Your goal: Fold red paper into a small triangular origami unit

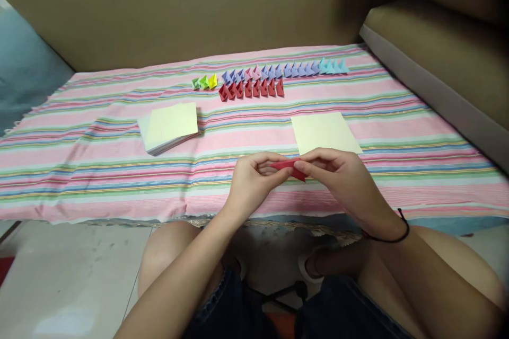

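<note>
Both my hands pinch a small folded red paper piece between them, just above the near edge of the striped cloth. My left hand grips its left end and my right hand grips its right end, fingers closed on it. A single pale yellow sheet lies right behind my right hand. A stack of paper squares with a pale yellow top sheet lies to the left.
Rows of small folded paper pieces sit farther back: green and yellow, purple and pink, light blue, and a red row in front. A brown sofa borders the cloth behind and right. My knees are below.
</note>
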`<action>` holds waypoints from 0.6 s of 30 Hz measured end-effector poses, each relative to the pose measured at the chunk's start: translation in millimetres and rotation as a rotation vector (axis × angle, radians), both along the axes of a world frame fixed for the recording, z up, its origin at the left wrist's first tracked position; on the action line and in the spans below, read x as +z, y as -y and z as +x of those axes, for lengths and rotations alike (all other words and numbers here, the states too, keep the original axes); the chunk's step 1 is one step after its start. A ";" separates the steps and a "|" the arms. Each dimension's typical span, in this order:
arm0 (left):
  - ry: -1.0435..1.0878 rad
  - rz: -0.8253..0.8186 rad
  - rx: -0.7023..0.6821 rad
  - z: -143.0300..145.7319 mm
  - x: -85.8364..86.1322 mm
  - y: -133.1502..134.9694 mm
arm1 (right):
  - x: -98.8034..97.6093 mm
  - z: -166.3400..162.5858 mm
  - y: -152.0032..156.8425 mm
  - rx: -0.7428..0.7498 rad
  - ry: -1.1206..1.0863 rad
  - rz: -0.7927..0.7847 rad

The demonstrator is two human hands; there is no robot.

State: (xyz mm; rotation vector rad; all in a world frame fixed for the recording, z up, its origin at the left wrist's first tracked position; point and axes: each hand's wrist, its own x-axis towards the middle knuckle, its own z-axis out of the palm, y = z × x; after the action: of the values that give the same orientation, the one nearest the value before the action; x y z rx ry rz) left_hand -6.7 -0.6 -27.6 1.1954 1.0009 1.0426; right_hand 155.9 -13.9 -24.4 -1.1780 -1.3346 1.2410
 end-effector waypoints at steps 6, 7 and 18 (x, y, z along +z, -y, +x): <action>0.147 -0.029 0.120 7.5 0.3 -2.4 | -2.7 -2.2 -2.6 -0.087 -0.085 -0.016; 0.137 -0.018 0.125 8.1 0.5 -3.1 | -2.7 -2.3 -2.9 -0.079 -0.095 -0.010; 0.053 0.031 0.042 3.1 4.7 -6.7 | -4.0 0.1 -3.6 -0.103 -0.174 -0.131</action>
State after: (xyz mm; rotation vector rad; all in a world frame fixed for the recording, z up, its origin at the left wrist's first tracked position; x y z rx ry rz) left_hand -3.7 6.1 -22.9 1.1700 0.9753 1.1205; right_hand 156.1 -10.3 -28.5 -1.1851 -1.0661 1.3398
